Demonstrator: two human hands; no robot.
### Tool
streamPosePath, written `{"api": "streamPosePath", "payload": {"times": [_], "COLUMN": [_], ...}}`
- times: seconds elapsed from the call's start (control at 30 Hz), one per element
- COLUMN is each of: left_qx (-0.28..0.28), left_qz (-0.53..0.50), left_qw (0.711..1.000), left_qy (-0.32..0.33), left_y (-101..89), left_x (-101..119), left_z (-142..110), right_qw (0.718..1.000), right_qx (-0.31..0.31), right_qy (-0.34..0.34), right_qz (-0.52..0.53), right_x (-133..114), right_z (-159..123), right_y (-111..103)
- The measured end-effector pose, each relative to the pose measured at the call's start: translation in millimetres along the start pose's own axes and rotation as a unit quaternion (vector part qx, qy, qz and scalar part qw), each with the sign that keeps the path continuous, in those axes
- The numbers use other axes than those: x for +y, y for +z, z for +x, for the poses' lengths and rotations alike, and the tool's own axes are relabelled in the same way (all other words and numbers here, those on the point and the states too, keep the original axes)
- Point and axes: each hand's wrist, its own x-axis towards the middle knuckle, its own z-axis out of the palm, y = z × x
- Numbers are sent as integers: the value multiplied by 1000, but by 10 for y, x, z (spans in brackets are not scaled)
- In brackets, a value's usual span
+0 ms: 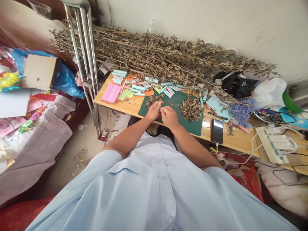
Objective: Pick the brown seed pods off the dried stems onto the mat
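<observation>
Messily, wood desk (234,139), green mat (190,123) (dried stems (154,56) behind), L-side crutches (84,51)

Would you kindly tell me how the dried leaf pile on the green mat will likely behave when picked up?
The dried leaf pile looks brittle, so it would probably crumble when pinched. Its loose, curled flakes seem light and may scatter if pushed.

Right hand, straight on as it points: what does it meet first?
Most likely the left hand. The right hand points inward and slightly forward, at the left hand's fingers, which it nearly or already touches. Depth is hard to judge from this view.
</observation>
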Motion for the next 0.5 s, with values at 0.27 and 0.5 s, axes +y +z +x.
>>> {"api": "streamPosePath", "payload": {"times": [0.27, 0.5], "left_qx": [-7, 12], "left_qz": [23, 55], "left_qw": [1000, 997], "left_qy": [14, 50], "left_y": [-6, -36], "left_x": [-47, -86], "left_z": [28, 66], "right_qw": [987, 998], "right_qx": [-42, 11], "right_qy": [-66, 12], "right_qz": [-142, -65], "right_x": [-31, -48], "right_z": [32, 101], "right_y": [-78, 3]}}
